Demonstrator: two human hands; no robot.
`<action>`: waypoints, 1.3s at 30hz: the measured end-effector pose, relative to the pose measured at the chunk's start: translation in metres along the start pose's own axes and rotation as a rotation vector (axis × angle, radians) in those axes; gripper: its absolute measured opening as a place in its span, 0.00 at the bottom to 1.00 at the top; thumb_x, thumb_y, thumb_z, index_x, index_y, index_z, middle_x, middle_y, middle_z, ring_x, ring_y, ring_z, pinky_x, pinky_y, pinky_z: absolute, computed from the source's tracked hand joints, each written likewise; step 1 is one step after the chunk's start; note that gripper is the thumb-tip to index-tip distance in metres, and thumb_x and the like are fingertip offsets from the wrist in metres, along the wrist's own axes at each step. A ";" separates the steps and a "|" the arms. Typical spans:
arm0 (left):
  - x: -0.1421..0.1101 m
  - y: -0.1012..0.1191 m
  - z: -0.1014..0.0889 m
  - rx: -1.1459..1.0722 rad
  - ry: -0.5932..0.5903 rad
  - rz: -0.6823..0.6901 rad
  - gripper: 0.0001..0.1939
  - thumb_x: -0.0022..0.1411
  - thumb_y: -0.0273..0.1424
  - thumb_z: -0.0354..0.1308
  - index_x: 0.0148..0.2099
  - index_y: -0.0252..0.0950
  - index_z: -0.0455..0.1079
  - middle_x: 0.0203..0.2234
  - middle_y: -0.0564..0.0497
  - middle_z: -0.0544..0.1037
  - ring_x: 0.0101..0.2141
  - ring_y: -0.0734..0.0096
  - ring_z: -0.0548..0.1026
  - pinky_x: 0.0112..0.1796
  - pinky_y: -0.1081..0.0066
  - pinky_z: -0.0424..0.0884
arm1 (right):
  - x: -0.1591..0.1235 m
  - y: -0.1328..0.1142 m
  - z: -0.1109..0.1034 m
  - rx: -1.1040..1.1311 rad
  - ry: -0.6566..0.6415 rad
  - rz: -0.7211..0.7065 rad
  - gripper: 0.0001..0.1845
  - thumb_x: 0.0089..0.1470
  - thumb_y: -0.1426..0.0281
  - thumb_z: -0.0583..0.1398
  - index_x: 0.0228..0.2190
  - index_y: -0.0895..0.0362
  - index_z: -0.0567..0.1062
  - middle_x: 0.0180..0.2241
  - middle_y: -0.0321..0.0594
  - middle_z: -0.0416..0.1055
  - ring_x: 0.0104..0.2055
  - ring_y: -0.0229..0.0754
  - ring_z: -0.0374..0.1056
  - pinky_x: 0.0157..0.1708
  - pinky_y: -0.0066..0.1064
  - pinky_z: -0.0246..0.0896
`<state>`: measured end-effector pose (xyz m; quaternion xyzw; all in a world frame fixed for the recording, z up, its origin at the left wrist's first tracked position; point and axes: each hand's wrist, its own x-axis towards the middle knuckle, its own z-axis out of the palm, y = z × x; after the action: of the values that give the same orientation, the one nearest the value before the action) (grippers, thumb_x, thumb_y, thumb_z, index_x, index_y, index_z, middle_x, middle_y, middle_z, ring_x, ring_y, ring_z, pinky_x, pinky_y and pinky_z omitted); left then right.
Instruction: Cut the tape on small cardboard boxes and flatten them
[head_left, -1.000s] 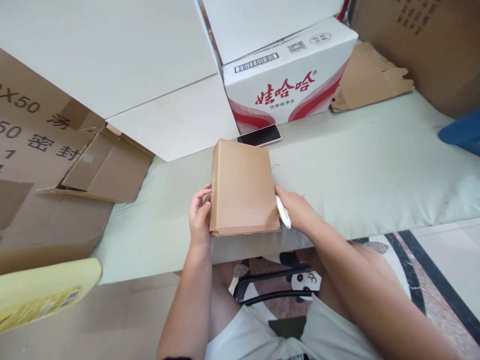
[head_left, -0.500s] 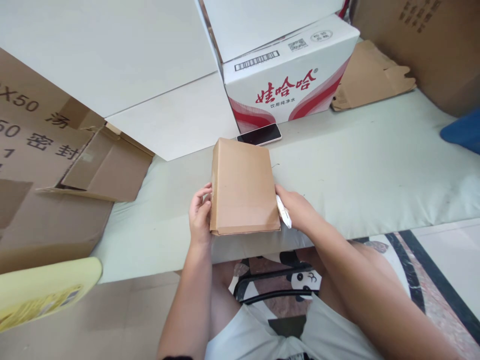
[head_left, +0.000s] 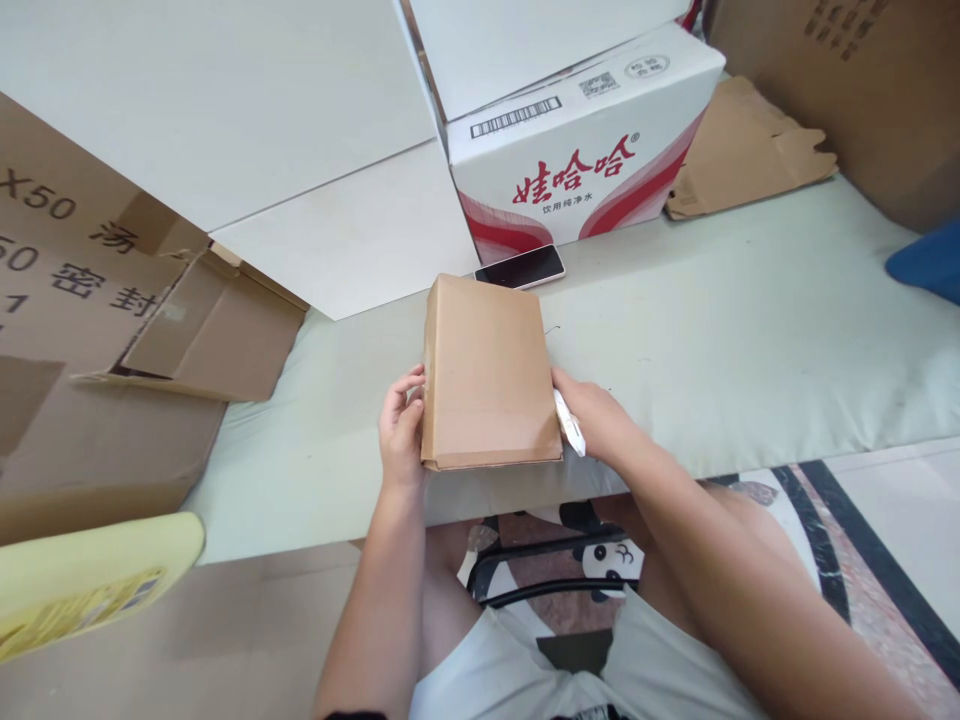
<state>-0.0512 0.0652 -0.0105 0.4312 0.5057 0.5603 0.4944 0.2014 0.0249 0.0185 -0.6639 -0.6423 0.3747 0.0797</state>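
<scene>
Apparently unmoved this past second, the box [head_left: 491, 370] lies by the near edge of the cloth [head_left: 712, 320], between the half-open left hand [head_left: 403, 428] touching it and the right hand [head_left: 596, 412] closed around a white tool [head_left: 570, 424], suggesting a pause.

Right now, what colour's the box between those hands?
The box is plain brown, in the head view.

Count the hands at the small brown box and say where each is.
2: the left hand is at the left side of the small brown box; the right hand is at its right side, holding a white object. No other hand shows.
</scene>
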 end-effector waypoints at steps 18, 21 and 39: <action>-0.002 0.002 0.003 -0.014 0.027 -0.020 0.19 0.46 0.42 0.73 0.39 0.41 0.78 0.58 0.45 0.76 0.46 0.63 0.77 0.40 0.70 0.73 | -0.001 -0.001 -0.001 -0.018 -0.013 0.000 0.23 0.59 0.68 0.58 0.55 0.60 0.67 0.40 0.56 0.78 0.36 0.52 0.71 0.32 0.32 0.55; -0.001 0.001 0.001 -0.010 0.023 -0.021 0.18 0.47 0.41 0.73 0.40 0.41 0.78 0.58 0.45 0.76 0.48 0.62 0.77 0.42 0.69 0.73 | -0.001 -0.001 -0.001 -0.008 -0.004 -0.007 0.24 0.59 0.67 0.59 0.55 0.60 0.67 0.40 0.56 0.79 0.36 0.51 0.71 0.32 0.32 0.55; -0.002 0.001 0.000 0.008 0.005 -0.012 0.18 0.49 0.42 0.72 0.41 0.41 0.77 0.59 0.44 0.75 0.47 0.61 0.78 0.41 0.68 0.74 | 0.000 -0.001 0.000 0.004 -0.010 -0.007 0.24 0.59 0.67 0.59 0.55 0.60 0.67 0.41 0.55 0.78 0.37 0.51 0.71 0.33 0.32 0.56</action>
<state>-0.0509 0.0635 -0.0095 0.4287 0.5117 0.5565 0.4947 0.2010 0.0255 0.0190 -0.6595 -0.6443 0.3791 0.0789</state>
